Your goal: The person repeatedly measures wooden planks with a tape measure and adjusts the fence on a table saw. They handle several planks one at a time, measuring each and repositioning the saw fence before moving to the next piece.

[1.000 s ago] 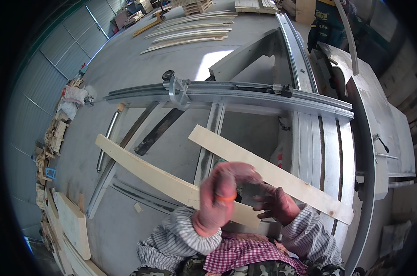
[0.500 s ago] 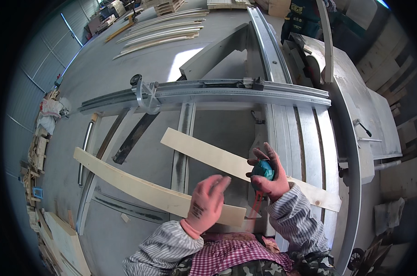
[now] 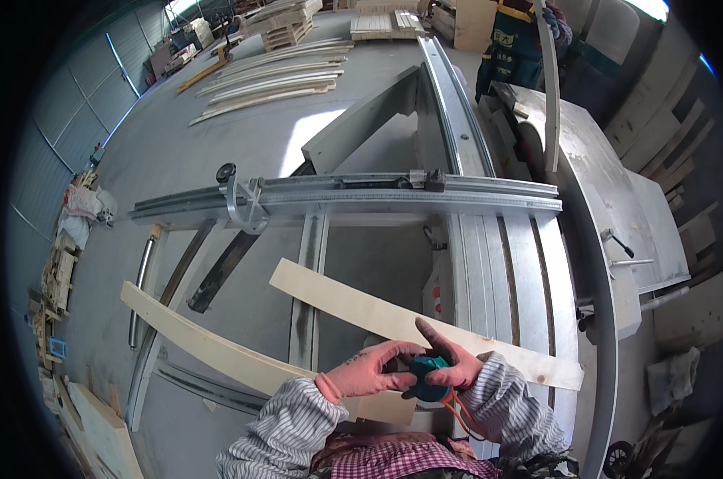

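Two pale planks point(image 3: 409, 323) on saw table point(image 3: 505, 263)

This is looking like a woodworking workshop: a big sliding table saw point(image 3: 489, 239) is standing beyond the fingers point(image 3: 425, 331), and cut boards point(image 3: 273, 80) are lying on the concrete floor point(image 3: 162, 152).

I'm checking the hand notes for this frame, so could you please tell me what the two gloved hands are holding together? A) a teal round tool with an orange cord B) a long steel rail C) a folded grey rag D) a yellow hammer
A: the left hand and right hand meet on a teal round tool, its orange cord hanging below, above the pale wooden slats.
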`<control>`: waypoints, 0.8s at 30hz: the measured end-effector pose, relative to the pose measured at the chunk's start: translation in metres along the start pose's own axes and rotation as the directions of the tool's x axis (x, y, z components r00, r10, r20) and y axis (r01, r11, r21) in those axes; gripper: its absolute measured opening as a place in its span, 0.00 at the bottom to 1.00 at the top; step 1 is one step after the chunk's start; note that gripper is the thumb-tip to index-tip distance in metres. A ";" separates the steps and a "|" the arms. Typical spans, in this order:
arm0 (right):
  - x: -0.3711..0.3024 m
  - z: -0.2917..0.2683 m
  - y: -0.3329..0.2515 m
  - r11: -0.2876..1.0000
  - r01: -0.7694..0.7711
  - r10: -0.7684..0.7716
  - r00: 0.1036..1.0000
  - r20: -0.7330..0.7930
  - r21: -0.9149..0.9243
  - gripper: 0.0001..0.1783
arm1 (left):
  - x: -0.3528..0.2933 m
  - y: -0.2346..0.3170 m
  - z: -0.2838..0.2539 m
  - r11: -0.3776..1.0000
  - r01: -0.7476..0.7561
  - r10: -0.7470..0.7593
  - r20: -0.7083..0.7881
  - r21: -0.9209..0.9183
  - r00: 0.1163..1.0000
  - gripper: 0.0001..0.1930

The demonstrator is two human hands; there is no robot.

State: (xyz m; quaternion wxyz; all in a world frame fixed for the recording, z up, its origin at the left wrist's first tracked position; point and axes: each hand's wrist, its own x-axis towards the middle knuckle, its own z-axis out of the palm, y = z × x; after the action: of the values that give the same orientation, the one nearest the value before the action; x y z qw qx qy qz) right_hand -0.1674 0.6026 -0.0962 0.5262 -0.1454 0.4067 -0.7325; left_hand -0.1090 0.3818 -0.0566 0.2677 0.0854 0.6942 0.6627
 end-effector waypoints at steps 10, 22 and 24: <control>-0.004 -0.017 0.027 0.874 -0.281 0.277 0.958 0.071 0.397 0.42 | 0.007 -0.030 0.014 0.984 0.161 -0.162 0.000 -0.080 0.987 0.15; -0.002 -0.020 0.066 0.902 -0.190 0.307 0.914 -0.266 0.388 0.38 | 0.005 -0.073 0.023 0.984 -0.106 0.129 -0.161 0.141 0.979 0.24; -0.001 -0.016 0.056 0.902 -0.199 0.317 0.908 -0.275 0.382 0.36 | 0.006 -0.078 0.027 0.951 -0.240 0.276 -0.187 0.195 0.943 0.21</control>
State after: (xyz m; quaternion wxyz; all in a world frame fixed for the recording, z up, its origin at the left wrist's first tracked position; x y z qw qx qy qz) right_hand -0.1404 0.6042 -0.1478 0.5613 0.1299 0.3700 -0.7288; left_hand -0.0824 0.3995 -0.1330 0.0945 0.1270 0.7552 0.6361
